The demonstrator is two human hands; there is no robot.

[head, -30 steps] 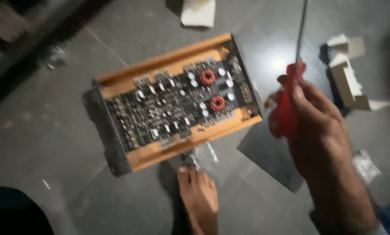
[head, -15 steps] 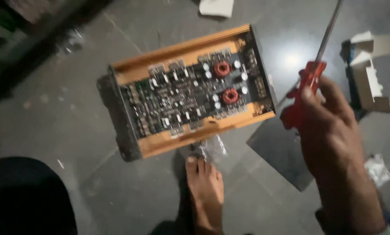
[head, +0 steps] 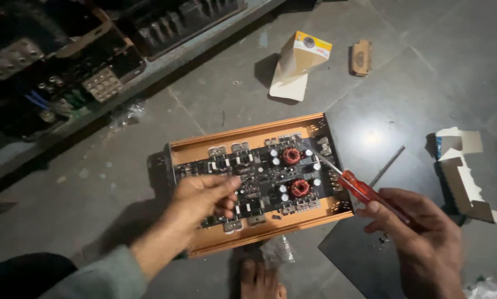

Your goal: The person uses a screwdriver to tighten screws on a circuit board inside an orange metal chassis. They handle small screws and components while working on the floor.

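The work in hand looks like opening up or servicing an electronic unit: an orange metal chassis (head: 259,232) lies flat on the grey floor (head: 93,182) at the centre of the view, its cover off, with a dark circuit board (head: 259,180) seated inside. On the board sit 2 red-wound coils (head: 291,156), several white-topped capacitors and rows of components along both long edges. The right hand (head: 420,243), at 4 o'clock from the chassis, is closed around the red handle of a screwdriver (head: 365,191), whose blade points toward 10 o'clock and ends over the board's right edge. The left hand (head: 204,196), at 8 o'clock, rests on the board's left part with fingers pinched together; whether they grip anything I cannot tell. As a judgement, the next move calls for steadying the chassis and seating the tip squarely on a fastener. An opened white carton (head: 459,177) lies at 3 o'clock, another carton (head: 298,63) at 12 o'clock; their contents are hidden.
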